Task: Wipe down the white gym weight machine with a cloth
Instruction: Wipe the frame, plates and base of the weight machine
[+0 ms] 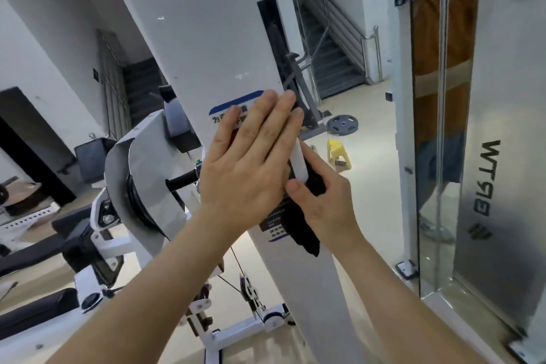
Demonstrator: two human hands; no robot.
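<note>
The white weight machine's tall upright column (201, 38) fills the middle of the view, with a blue-edged label (236, 103) and a dark chart sticker (273, 223) on its face. My left hand (251, 156) lies flat on the column with straight fingers, covering part of the label. My right hand (322, 198) grips a black cloth (301, 230) against the column's right edge, just right of the left hand. The cloth hangs down below the fingers. A white strip (300, 159) stands up beside the right thumb.
The machine's white pulley housing (139, 174), black pads (35, 257) and white base frame (236, 331) lie at lower left. A mirror wall (502, 127) stands close on the right. On the floor beyond are a weight plate (342, 124) and a yellow stool (338, 154); stairs rise behind.
</note>
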